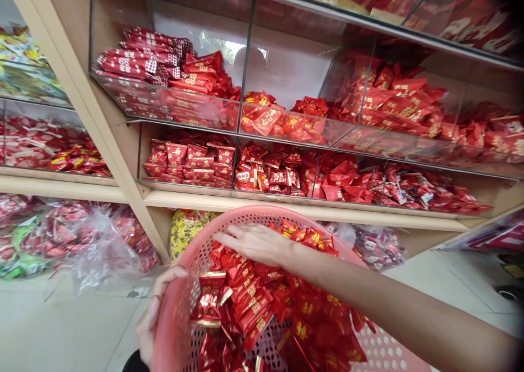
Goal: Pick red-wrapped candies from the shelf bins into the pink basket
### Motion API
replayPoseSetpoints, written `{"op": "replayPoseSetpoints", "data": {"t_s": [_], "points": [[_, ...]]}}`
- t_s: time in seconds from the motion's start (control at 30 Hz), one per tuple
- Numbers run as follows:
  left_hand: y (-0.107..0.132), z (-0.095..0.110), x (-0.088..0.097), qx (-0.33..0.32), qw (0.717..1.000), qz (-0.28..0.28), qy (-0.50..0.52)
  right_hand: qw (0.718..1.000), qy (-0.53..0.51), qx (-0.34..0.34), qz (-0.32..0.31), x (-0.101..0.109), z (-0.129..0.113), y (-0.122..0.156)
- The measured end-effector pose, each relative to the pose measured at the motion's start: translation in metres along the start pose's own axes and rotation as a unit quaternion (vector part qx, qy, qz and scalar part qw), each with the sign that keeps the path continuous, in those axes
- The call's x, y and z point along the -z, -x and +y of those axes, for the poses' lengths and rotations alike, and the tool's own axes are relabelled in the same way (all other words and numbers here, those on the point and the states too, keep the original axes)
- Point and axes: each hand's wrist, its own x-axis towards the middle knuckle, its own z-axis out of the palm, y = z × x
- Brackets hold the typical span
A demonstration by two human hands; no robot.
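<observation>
A pink perforated plastic basket [176,312] fills the lower middle of the view, tilted and half full of red foil candy packets [262,306] with gold characters. My left hand [153,312] grips the basket's left rim, fingers curled over the edge. From the lower right my right arm stretches across the basket. My right hand [256,242] lies palm down on the packets near the far rim, fingers stretched out flat.
Behind the basket stands a wooden shelf unit [123,159] with glass-fronted bins [245,115] holding more red candies. Clear plastic bags of sweets [82,235] lie on the pale tiled floor [61,323] at left, and yellow packets [186,227] sit under the lowest shelf.
</observation>
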Motion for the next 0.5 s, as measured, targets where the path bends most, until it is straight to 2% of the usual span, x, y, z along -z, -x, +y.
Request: {"op": "replayPoseSetpoints", "data": {"t_s": [0.17,0.5], "points": [[0.0,-0.001,0.001,0.013,1.0,0.002,0.012,0.999,-0.035,-0.008,0.013,-0.006,0.002,0.005],[-0.011,-0.012,0.013,-0.015,1.0,0.016,0.0,1.0,0.009,-0.007,0.017,-0.011,0.001,0.008]]}}
